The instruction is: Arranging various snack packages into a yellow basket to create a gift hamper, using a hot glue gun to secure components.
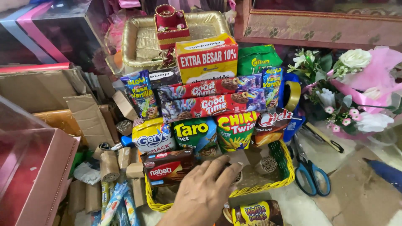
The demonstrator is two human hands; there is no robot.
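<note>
Setting: gift-hamper workshop.
Snack packets stood stacked in a yellow woven basket (284,167); gold tray (138,42), pink bouquet (368,83), tape roll (293,95), blue scissors (312,178) and cardboard scraps (88,117) lay around on the floor.

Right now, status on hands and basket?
One hand in view, side unclear, open, reaching into yellow basket. Brown wafer pack beside it. Snack bags stacked behind. Scissors outside basket.

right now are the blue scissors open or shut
Open: the blue scissors lie flat on the floor right of the yellow basket, blades slightly apart.
</note>
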